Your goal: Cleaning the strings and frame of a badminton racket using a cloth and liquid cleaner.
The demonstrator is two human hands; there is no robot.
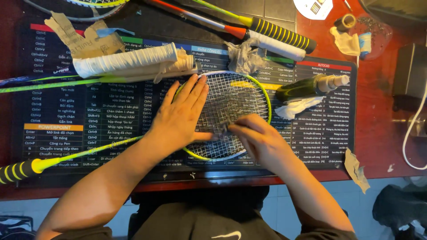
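Note:
A badminton racket with a yellow-green frame (267, 95) lies flat on a dark printed desk mat (58, 111). Its shaft runs left to a black and yellow striped handle (15, 171). My left hand (180, 118) lies flat, fingers spread, on the left part of the string bed (231, 95). My right hand (258, 138) is pinched on the strings near the middle of the racket head; whether it holds a small tool is hidden by the fingers.
A racket handle with white grip wrap (126, 60) and torn brown paper (84, 38) lie at the back left. More racket handles (278, 33) cross the back. A dark green bottle (307, 86), crumpled tissue (242, 58) and a tape roll (347, 20) sit to the right.

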